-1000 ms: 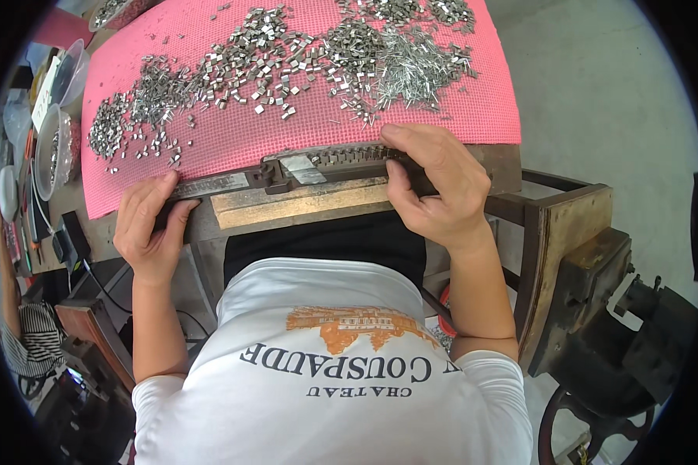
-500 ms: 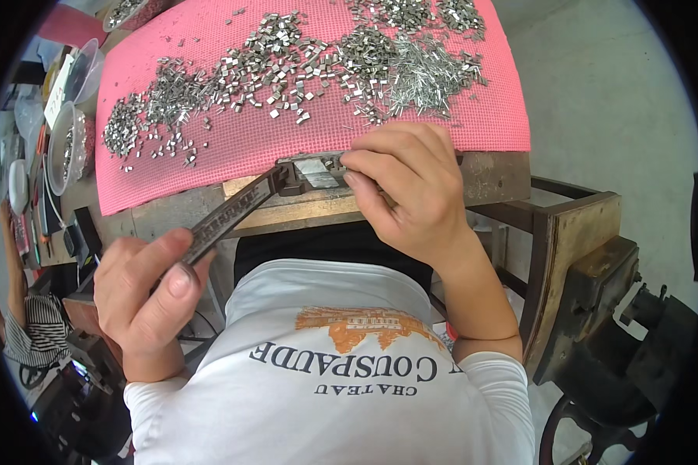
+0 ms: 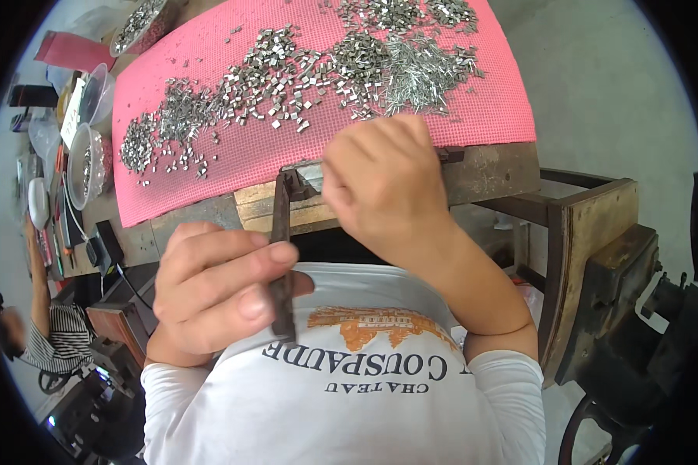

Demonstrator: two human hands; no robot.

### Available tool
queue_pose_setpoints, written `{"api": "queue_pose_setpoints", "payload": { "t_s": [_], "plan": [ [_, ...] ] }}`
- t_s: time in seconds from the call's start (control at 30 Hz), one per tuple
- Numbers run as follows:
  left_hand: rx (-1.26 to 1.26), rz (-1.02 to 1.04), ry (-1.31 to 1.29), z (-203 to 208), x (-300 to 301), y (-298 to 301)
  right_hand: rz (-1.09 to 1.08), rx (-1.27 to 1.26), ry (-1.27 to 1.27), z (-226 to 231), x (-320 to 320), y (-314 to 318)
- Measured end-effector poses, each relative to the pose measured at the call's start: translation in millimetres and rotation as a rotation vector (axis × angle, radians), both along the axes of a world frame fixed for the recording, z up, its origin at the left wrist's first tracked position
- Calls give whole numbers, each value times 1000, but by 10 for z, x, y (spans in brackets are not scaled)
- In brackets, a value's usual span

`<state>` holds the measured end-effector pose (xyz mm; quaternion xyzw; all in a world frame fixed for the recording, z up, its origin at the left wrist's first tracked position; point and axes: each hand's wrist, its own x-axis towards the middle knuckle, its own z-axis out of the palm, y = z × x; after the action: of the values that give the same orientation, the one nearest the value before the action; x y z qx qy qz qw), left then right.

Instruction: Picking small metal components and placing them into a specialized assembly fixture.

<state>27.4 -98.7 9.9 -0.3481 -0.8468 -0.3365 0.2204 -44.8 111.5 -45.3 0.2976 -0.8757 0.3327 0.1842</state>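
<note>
Metal bar [image 3: 281, 221] in curled left hand [image 3: 213, 291]

Ok so the mat [image 3: 496, 101] is bright pink with a fine grid pattern, metal bits [image 3: 267, 54] on it silvery grey, metal bar [image 3: 281, 213] dark brown, wood block [image 3: 257, 208] yellowish tan. Near shirt [image 3: 341, 422] is white with an orange building print [image 3: 380, 322] and dark lettering, top [image 3: 68, 337] on the left has black-and-white stripes

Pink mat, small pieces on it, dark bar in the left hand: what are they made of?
Pink mat: probably matte foam or rubber, from its netted texture. Small pieces: apparently shiny metal, given silvery glints. Dark bar: likely dull metal, from its slim, dark, straight form.
</note>
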Motion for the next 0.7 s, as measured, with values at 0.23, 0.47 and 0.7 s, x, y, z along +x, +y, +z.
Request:
{"api": "queue_pose_setpoints", "payload": {
  "t_s": [0.23,0.47,0.7],
  "plan": [
    [-88,-70,162,-240,-458,585,-279,-421,-135,-108,119,621],
    [-242,18,-43,-420,-675,715,-334,-2,-97,-342,534,801],
    [-104,126,-294,-487,-593,380,-230,-149,-92,-387,558,785]
  ]
}}
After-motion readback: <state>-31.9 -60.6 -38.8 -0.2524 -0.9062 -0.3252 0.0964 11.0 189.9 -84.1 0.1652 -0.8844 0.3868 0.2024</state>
